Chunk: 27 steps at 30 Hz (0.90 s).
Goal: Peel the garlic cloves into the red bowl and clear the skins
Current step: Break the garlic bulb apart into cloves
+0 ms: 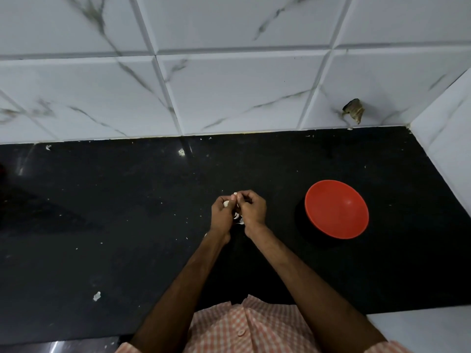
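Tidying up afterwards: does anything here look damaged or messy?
Yes. A wall tile has a broken hole near the right corner, just above the black counter. Pale garlic skin scraps lie scattered across it.

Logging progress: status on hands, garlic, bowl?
Left hand, right hand pinch garlic above counter. Skins show between hands. Bowl to the right, looks empty. Path to bowl open.

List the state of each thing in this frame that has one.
red bowl: upright on the counter, nothing visible inside.
garlic: gripped in both hands, mostly hidden.
left hand: curled round the garlic.
right hand: pinching the garlic.
skin scraps: scattered loose on the counter.
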### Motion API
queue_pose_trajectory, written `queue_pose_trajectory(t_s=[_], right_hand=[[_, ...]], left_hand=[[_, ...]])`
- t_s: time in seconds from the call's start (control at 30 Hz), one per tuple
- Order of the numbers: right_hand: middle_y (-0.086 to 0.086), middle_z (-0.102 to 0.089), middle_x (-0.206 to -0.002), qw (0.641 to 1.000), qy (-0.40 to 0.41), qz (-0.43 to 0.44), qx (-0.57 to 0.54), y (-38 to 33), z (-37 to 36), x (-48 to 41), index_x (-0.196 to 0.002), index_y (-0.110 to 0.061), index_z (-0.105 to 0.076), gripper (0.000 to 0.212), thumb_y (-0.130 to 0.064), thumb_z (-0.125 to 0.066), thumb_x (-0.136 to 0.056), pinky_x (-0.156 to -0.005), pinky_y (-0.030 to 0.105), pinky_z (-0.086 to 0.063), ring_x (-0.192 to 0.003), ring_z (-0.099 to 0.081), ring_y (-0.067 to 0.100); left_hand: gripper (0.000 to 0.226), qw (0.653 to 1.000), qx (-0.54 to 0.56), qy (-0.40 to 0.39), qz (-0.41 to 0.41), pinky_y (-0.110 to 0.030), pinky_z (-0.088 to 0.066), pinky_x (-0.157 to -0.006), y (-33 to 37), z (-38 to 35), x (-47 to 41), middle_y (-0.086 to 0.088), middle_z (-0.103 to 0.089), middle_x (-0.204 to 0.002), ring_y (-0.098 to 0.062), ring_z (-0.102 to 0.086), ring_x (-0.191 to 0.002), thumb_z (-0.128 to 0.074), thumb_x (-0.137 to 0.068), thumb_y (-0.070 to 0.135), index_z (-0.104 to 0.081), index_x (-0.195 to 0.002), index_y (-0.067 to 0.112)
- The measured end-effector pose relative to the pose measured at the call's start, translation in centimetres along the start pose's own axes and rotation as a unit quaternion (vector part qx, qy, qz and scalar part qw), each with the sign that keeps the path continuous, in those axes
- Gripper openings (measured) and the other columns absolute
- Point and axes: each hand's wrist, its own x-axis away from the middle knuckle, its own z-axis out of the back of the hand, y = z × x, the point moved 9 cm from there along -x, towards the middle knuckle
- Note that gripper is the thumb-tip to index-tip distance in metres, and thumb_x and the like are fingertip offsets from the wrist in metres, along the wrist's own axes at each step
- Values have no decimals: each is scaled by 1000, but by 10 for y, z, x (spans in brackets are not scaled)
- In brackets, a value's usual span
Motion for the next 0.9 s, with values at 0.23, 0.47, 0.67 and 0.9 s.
queue_pose_trajectory(t_s=[0.23,0.47,0.67,0.9], right_hand=[[4,-73,-91,998,35,-49,-22,13,2,-1,-86,-16,-73,18,-6,-63,-97,-73,30,-59,-89,-71,18],[3,-74,-91,998,40,-53,-11,19,2,4,-87,-17,-74,17,-6,-64,-96,-76,30,-60,-89,-72,16],[-7,-69,-81,996,61,24,65,3,7,9,-86,-15,-73,15,-5,-66,-94,-69,14,-52,-79,-67,4],[-9,-66,-83,993,25,22,111,1,5,6,-90,-14,-72,7,-10,-68,-94,-80,24,-55,-85,-65,6]], left_hand=[[16,993,-66,76,-62,-40,-55,-73,6,0,6,-14,-67,-92,-21,-64,-83,-58,-102,22,-55,-98,7],[21,990,-77,100,-58,-45,-58,-76,-2,8,6,-20,-69,-99,-26,-65,-87,-59,-101,23,-56,-102,3],[14,993,-50,98,-37,-19,-52,-58,-6,3,8,-5,-65,-86,-12,-62,-75,-51,-105,21,-53,-103,6],[33,976,-202,62,-58,-42,-52,-85,-1,0,2,-8,-66,-98,-23,-63,-93,-39,-108,30,-59,-108,4]])
